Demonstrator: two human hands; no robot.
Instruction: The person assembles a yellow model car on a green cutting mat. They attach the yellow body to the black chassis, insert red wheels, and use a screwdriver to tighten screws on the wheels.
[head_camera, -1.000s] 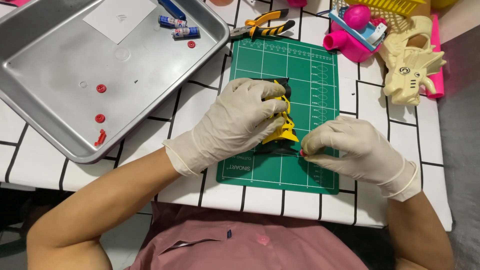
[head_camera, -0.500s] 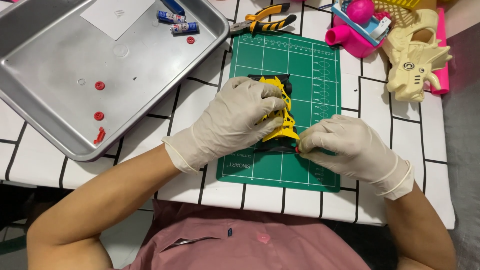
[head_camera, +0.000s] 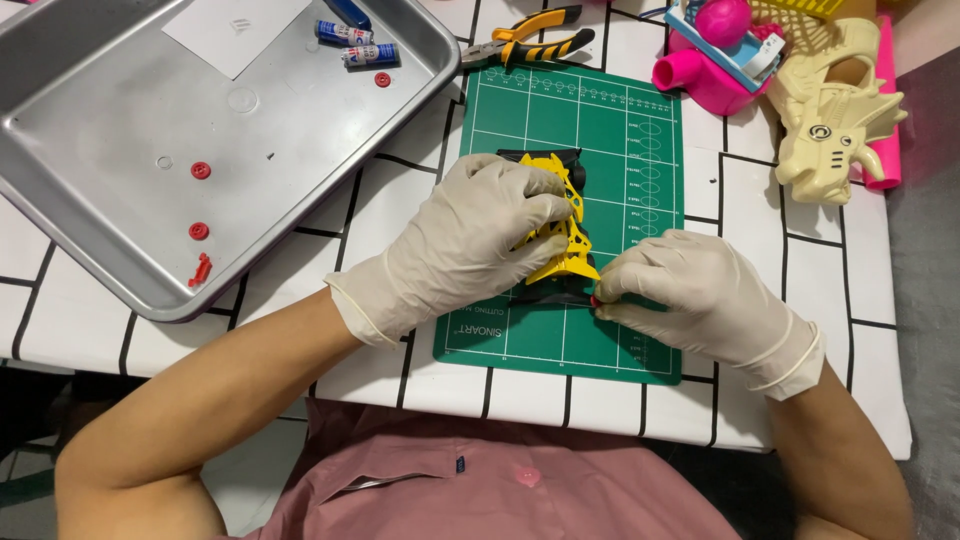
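A yellow and black toy car (head_camera: 563, 215) lies on a green cutting mat (head_camera: 600, 120). My left hand (head_camera: 470, 240), in a pale glove, grips the car from above and covers most of it. My right hand (head_camera: 700, 295), also gloved, pinches a small red part (head_camera: 595, 300) against the near end of the car with thumb and fingertips. The car's underside and the part's shape are hidden by my fingers.
A metal tray (head_camera: 90, 240) at left holds several small red parts (head_camera: 200, 171), two batteries (head_camera: 355, 42) and a white sheet. Yellow-handled pliers (head_camera: 530, 35) lie beyond the mat. A cream toy dinosaur (head_camera: 835, 110) and pink toys (head_camera: 715, 50) sit at the far right.
The view has drifted slightly, so everything sits a little lower in frame. Both hands stay on the car; the right fingers have shifted a little at its near end.
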